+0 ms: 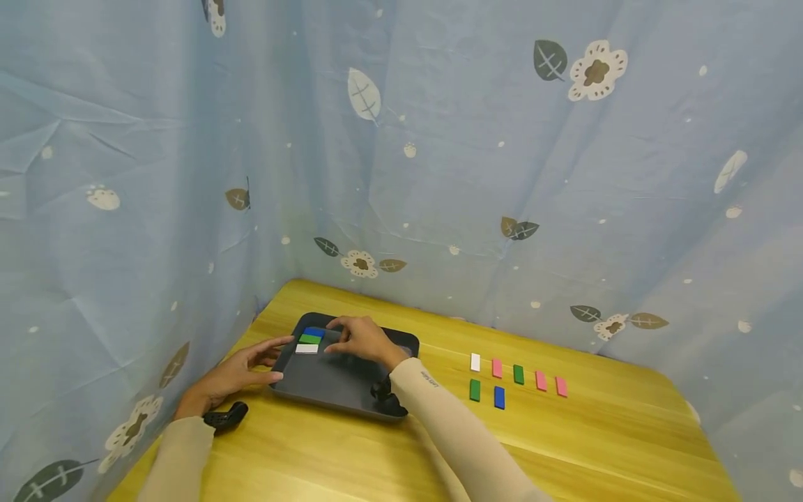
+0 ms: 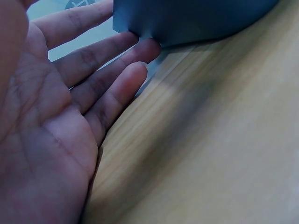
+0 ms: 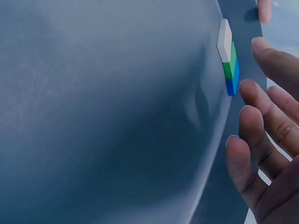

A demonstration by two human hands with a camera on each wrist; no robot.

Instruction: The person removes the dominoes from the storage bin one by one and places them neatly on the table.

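A dark grey tray (image 1: 339,390) lies on the wooden table. Inside it, near its far left corner, a white block (image 1: 307,348), a green block (image 1: 310,339) and a blue block (image 1: 316,332) sit side by side in a row. Over the tray, just right of these blocks, my right hand (image 1: 364,341) hovers with loosely bent fingers and nothing between them. In the right wrist view its fingertips (image 3: 250,116) are apart from the blocks. My left hand (image 1: 235,373) is at the tray's left side, fingers spread, fingertips touching the outer wall (image 2: 187,21).
Right of the tray, several flat blocks lie in two rows on the table (image 1: 596,432): a white block (image 1: 475,362), pink blocks (image 1: 541,381), green blocks (image 1: 475,390) and a blue block (image 1: 499,397). A patterned curtain (image 1: 452,174) hangs behind and to the left.
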